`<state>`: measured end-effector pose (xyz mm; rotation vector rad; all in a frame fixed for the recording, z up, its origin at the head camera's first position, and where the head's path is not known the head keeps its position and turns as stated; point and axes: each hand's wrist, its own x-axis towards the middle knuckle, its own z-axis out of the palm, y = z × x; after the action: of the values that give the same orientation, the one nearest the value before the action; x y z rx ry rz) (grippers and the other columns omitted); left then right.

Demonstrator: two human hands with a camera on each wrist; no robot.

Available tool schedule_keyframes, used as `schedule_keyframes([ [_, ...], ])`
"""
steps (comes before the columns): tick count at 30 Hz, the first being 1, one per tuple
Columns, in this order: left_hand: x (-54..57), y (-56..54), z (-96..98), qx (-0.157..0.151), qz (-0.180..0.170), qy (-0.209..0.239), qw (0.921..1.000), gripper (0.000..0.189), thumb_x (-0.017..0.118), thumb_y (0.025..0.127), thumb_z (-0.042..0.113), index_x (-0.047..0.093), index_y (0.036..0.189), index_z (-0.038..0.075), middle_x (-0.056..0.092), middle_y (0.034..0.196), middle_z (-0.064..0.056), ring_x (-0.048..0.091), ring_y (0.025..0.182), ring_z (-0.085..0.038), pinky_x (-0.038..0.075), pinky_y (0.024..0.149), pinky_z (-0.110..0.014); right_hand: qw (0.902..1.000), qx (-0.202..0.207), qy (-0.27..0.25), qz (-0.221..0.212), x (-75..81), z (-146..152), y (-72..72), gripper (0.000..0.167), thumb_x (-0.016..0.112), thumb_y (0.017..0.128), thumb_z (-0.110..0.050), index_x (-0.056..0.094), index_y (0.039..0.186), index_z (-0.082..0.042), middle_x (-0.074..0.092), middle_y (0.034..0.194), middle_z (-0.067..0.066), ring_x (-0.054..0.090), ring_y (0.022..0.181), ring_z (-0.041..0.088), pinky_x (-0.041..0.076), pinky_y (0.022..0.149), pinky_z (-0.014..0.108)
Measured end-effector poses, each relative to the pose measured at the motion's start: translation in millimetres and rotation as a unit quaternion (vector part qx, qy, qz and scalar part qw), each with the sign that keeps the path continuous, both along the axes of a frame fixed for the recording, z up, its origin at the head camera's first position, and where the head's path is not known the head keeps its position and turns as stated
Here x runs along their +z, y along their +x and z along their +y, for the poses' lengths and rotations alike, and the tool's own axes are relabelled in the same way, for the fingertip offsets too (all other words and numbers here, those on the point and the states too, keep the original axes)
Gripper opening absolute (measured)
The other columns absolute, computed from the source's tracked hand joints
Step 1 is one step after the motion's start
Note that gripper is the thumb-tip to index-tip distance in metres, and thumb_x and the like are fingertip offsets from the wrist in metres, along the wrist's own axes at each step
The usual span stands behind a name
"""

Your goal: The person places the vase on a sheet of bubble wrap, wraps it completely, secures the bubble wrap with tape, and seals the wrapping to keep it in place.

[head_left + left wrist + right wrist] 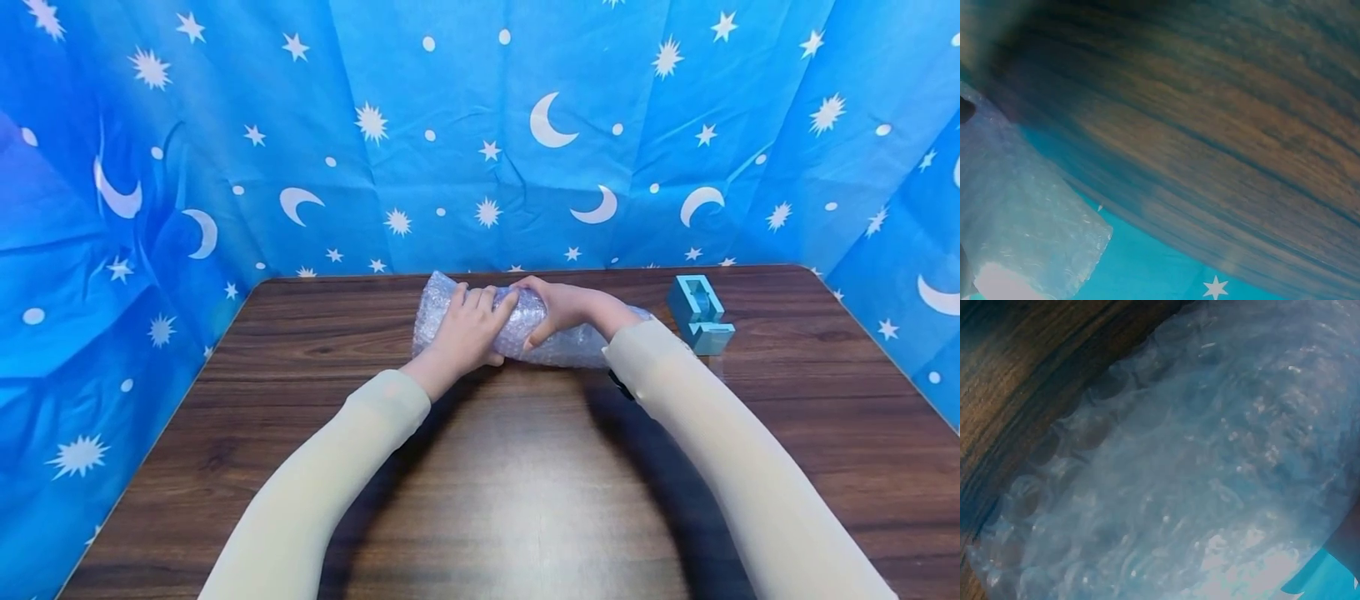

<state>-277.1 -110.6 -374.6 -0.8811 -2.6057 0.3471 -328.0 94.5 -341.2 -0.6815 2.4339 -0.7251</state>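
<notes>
A rolled bundle of clear bubble wrap lies across the far part of the table in the head view. My left hand grips it left of its middle, fingers over the top and thumb low at the near side. Just to the right, my right hand holds the same roll, with its thumb in front and its fingers bent over the far side. The flat left end of the bubble wrap sticks out in the left wrist view. Bubbled plastic fills most of the right wrist view. Whatever may be inside the roll is hidden.
A teal tape dispenser stands right of the roll, near the table's back edge. The dark wooden table has rounded far corners. Behind it hangs a blue curtain with white stars and moons.
</notes>
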Motion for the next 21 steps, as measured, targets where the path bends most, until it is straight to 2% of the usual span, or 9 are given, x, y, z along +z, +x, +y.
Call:
schedule_keyframes([
  [7,10.3,15.8,-0.2,0.003,-0.038,0.018,0.9991,0.101,0.089,0.072,0.055,0.045,0.151,0.009,0.062,0.137,-0.025,0.062,0.124,-0.040,0.045,0.113,-0.058,0.9996,0.014,0.004,-0.023,3.4,1,10.4,0.098,0.084,0.084,-0.030,0.020,0.159,-0.017,0.038,0.156,0.020,0.045,0.138,0.038,0.044,0.115,0.056],
  [13,15.7,33.5,-2.5,-0.009,-0.051,0.030,0.9982,0.104,0.091,0.067,0.057,0.048,0.149,0.008,0.067,0.129,-0.025,0.065,0.118,-0.040,0.049,0.107,-0.058,0.9988,0.038,0.020,-0.025,3.7,0,24.2,0.098,0.084,0.084,-0.035,0.022,0.159,-0.017,0.039,0.157,0.020,0.047,0.137,0.038,0.044,0.115,0.058],
  [21,23.5,45.7,0.3,-0.004,-0.072,0.021,0.9972,0.106,0.092,0.063,0.058,0.051,0.148,0.008,0.072,0.118,-0.022,0.069,0.108,-0.038,0.051,0.098,-0.053,0.9968,0.052,0.043,-0.042,3.4,-1,32.7,0.098,0.082,0.086,-0.040,0.021,0.160,-0.018,0.035,0.159,0.019,0.043,0.140,0.037,0.040,0.117,0.060],
])
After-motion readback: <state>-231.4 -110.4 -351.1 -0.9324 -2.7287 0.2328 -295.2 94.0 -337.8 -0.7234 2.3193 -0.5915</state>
